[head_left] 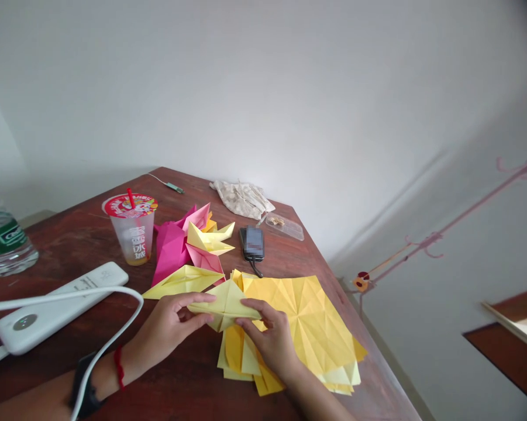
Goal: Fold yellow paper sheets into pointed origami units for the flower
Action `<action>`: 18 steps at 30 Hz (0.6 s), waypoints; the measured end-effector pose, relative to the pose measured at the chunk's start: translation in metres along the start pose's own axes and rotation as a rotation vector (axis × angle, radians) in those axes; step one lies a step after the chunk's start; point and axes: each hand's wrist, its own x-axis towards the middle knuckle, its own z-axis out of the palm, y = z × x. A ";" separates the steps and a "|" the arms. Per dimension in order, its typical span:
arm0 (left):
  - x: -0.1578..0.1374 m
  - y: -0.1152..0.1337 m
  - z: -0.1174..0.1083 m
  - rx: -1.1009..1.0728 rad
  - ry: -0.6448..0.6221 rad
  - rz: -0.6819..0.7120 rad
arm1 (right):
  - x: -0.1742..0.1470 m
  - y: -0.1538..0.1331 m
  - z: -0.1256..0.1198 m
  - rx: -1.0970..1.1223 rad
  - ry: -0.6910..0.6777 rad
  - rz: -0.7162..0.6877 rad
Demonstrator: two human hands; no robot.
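A pale yellow folded paper (224, 306) is stretched between my two hands, a diamond with creases and pointed side ends. My left hand (175, 318) pinches its left end between thumb and fingers. At the other end, my right hand (269, 333) grips the paper the same way. Under and beside my right hand lies a stack of creased yellow paper sheets (298, 316). Just beyond my left hand rests another pale yellow folded piece (185, 280). Pink, magenta and yellow folded paper shapes (171, 248) are heaped behind it.
A plastic cup with a red straw (134, 234) stands left of the heap, near a water bottle (6, 242). A white power strip (61, 307) and its cable lie at left. Farther back are a phone-like device (252, 242), a cloth (243, 199) and a clear plastic tray (289, 227).
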 end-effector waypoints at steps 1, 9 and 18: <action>0.000 0.000 0.000 0.032 0.013 0.033 | -0.001 0.000 0.000 -0.003 0.002 -0.008; -0.001 0.000 -0.002 0.179 -0.068 0.118 | -0.005 0.000 0.000 -0.034 -0.019 -0.061; -0.002 0.008 -0.005 0.349 -0.125 0.254 | -0.007 0.000 0.001 -0.026 -0.014 -0.129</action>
